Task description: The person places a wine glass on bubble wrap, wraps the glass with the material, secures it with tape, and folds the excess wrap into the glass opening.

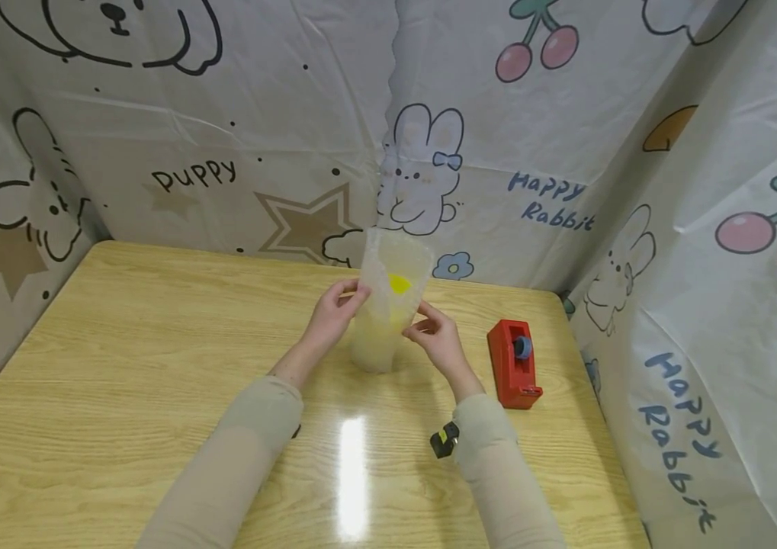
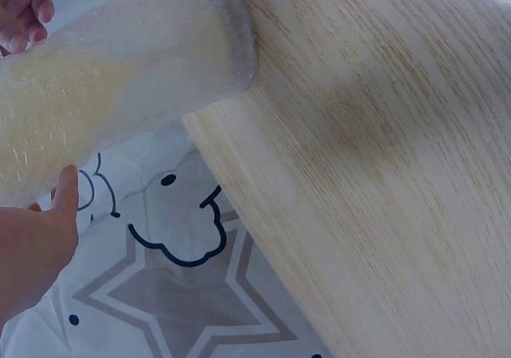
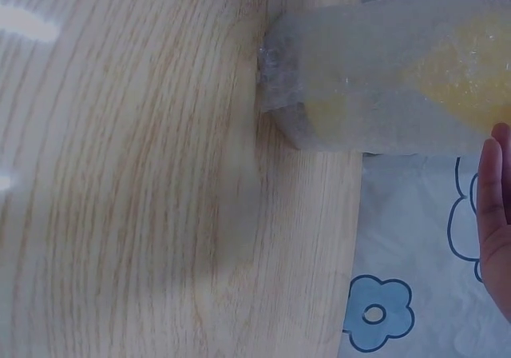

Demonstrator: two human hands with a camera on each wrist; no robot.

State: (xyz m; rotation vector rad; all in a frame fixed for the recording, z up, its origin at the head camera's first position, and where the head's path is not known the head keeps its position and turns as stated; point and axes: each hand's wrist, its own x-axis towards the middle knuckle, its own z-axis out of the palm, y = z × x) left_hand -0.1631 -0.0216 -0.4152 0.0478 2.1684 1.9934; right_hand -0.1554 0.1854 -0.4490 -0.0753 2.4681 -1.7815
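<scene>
A tube of translucent bubble wrap (image 1: pixel 374 347) stands upright on the table, its upper end flaring open toward me. Inside it a bright yellow thing (image 1: pixel 399 284) shows through the opening; most of it is veiled by the wrap. My left hand (image 1: pixel 329 319) grips the wrap's left side near the top, thumb toward me. On the other side my right hand (image 1: pixel 439 341) pinches the right edge, a little lower. Both wrist views show the wrapped bundle (image 2: pixel 168 54) from the side, with a yellow patch (image 3: pixel 467 70) glowing through its upper part.
To the right of my right hand lies a red tape dispenser (image 1: pixel 513 381) with a small blue roll of tape (image 1: pixel 522 348). The wooden table (image 1: pixel 155 366) ends just behind the wrap, against a printed cloth (image 1: pixel 306 152) that also hangs on both sides.
</scene>
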